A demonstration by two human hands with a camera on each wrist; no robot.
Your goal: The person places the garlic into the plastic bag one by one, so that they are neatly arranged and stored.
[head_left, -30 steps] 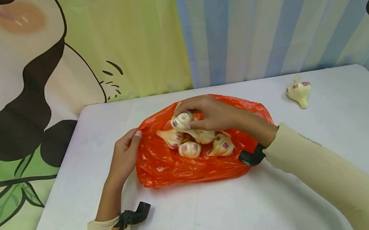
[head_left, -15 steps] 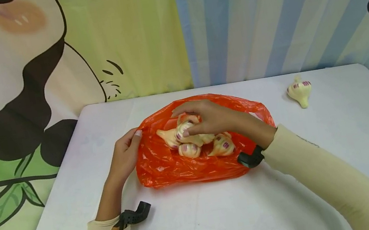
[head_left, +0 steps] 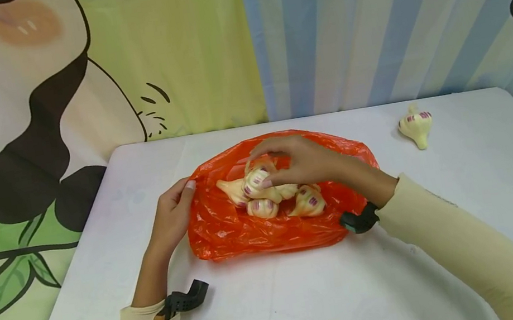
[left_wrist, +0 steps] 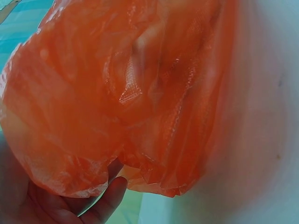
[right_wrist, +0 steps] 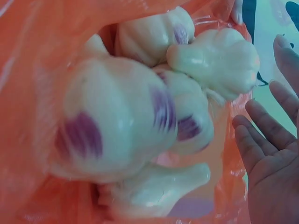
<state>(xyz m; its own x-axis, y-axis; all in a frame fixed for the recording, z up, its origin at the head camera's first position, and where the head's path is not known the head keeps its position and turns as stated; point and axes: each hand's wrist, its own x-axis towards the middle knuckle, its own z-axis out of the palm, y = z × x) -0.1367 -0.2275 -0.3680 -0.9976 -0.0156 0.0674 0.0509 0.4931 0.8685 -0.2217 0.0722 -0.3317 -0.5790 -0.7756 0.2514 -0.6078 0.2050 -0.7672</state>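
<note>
An orange-red plastic bag [head_left: 239,239] lies spread on the table with its mouth facing up and several white garlic bulbs with purple patches inside. My left hand [head_left: 171,216] pinches the bag's left edge between thumb and fingers; the left wrist view shows the thin plastic [left_wrist: 84,116] bunched at that hand. Over the bag's mouth is my right hand [head_left: 307,158], fingers spread and holding nothing. In the right wrist view its palm and extended fingers [right_wrist: 268,126] are beside the pile, apart from the nearest garlic bulb [right_wrist: 121,121]. One bulb [head_left: 255,183] rests on top of the others.
Another garlic bulb [head_left: 416,127] is on the white table [head_left: 280,303] near its back right corner. A cartoon-printed curtain [head_left: 197,51] hangs behind the table. Black wrist cameras [head_left: 185,298] are strapped to both forearms.
My right hand lowered a garlic bulb onto the pile and let it go, then drew slightly to the right. The left hand has kept its hold on the bag's edge.
</note>
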